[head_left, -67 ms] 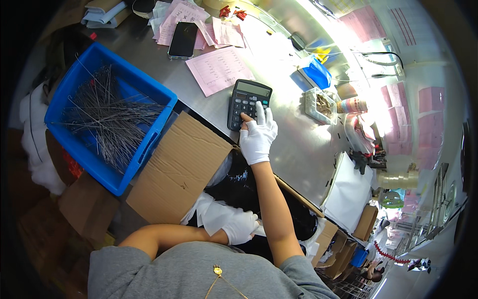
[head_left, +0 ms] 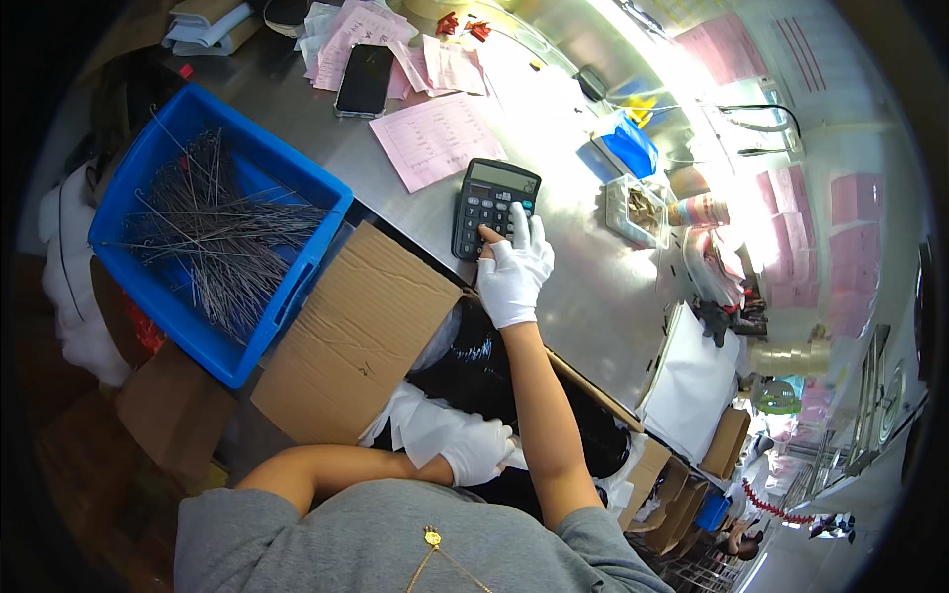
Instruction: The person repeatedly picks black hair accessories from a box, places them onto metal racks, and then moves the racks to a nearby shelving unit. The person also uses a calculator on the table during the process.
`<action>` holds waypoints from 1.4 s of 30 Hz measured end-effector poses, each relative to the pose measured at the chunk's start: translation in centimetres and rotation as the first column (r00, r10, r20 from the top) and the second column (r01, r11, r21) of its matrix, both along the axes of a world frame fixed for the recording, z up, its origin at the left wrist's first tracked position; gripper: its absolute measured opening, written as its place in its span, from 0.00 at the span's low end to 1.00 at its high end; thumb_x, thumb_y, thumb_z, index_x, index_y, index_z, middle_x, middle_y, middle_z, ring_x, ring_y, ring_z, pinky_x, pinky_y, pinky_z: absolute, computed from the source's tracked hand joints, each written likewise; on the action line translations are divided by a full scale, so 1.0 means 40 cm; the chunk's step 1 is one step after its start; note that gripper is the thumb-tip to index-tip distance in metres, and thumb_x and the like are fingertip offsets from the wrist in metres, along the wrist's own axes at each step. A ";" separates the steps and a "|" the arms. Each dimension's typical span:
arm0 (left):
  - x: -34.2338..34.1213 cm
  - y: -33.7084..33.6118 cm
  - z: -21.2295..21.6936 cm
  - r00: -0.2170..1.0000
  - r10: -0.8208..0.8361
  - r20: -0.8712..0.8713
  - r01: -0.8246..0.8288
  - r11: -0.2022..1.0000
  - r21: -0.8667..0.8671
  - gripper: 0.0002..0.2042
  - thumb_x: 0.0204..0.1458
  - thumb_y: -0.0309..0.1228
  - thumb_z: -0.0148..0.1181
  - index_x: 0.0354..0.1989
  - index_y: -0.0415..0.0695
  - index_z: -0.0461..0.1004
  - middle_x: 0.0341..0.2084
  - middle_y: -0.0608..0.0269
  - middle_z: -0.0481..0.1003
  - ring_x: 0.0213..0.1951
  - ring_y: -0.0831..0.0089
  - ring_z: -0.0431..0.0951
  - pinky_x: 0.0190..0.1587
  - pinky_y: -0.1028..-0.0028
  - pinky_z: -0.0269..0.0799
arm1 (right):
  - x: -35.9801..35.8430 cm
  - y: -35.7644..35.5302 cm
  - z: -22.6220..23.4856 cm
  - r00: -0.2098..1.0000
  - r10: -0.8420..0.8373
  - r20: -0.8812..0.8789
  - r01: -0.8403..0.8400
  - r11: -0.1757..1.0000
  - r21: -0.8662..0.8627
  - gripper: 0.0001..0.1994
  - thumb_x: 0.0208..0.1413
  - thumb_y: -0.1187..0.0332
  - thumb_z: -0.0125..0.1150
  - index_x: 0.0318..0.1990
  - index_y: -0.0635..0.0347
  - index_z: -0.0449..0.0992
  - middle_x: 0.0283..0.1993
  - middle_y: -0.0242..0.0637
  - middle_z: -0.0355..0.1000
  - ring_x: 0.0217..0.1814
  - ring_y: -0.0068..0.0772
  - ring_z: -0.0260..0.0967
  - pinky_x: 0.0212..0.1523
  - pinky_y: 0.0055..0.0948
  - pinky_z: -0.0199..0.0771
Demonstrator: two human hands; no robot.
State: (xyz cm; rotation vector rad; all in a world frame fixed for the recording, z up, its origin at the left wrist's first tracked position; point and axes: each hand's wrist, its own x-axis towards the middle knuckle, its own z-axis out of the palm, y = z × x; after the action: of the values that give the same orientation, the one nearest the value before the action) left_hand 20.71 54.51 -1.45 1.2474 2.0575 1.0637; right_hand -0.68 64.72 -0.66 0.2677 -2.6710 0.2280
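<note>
My right hand (head_left: 514,269), in a white glove, rested on the lower edge of the black calculator (head_left: 491,206), fingers loosely spread and a fingertip on its keys, gripping nothing. The calculator lay on the steel counter (head_left: 583,296), just below a pink sheet (head_left: 435,138). My gloved left hand (head_left: 476,450) was closed on white packing (head_left: 420,425) at the open cardboard box (head_left: 356,336). A blue bin (head_left: 306,178) of thin metal wires (head_left: 213,232) stood to my left.
</note>
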 end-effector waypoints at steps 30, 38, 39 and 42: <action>0.008 0.009 -0.007 0.999 0.018 -0.030 -0.018 1.000 -0.013 0.09 0.48 0.37 0.64 0.34 0.47 0.78 0.39 0.59 0.77 0.41 0.59 0.77 0.41 0.56 0.71 | 0.068 0.068 0.012 0.962 -0.145 -0.232 0.121 0.986 -0.112 0.15 0.42 0.72 0.64 0.41 0.55 0.84 0.63 0.48 0.71 0.64 0.54 0.65 0.59 0.48 0.62; -0.004 0.008 0.011 0.995 -0.050 -0.086 0.044 0.996 -0.074 0.11 0.49 0.39 0.63 0.38 0.47 0.81 0.39 0.61 0.78 0.42 0.60 0.78 0.42 0.56 0.71 | 0.108 0.114 -0.003 0.982 -0.163 -0.098 0.138 0.965 -0.224 0.12 0.47 0.76 0.62 0.40 0.59 0.85 0.59 0.53 0.73 0.60 0.54 0.71 0.61 0.44 0.70; -0.004 0.009 0.010 0.995 -0.046 -0.090 0.040 0.997 -0.066 0.12 0.49 0.39 0.63 0.38 0.47 0.81 0.39 0.61 0.78 0.42 0.60 0.78 0.43 0.56 0.71 | 0.119 0.119 -0.002 0.985 -0.147 -0.088 0.123 0.964 -0.233 0.12 0.47 0.76 0.63 0.40 0.59 0.84 0.59 0.53 0.73 0.60 0.55 0.71 0.61 0.45 0.70; 0.000 0.012 0.003 0.992 -0.045 -0.119 0.036 0.997 -0.072 0.13 0.50 0.39 0.62 0.41 0.47 0.81 0.39 0.61 0.78 0.43 0.60 0.78 0.43 0.56 0.72 | 0.184 0.130 -0.001 0.988 -0.138 -0.068 0.117 0.960 -0.253 0.13 0.47 0.76 0.64 0.42 0.60 0.82 0.57 0.52 0.74 0.59 0.58 0.71 0.60 0.48 0.70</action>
State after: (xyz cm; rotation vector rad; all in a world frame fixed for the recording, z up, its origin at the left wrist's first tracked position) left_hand 20.73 54.97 -1.31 1.3415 2.1304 0.9099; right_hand 6.67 69.90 -0.72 0.0248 -2.5306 0.4943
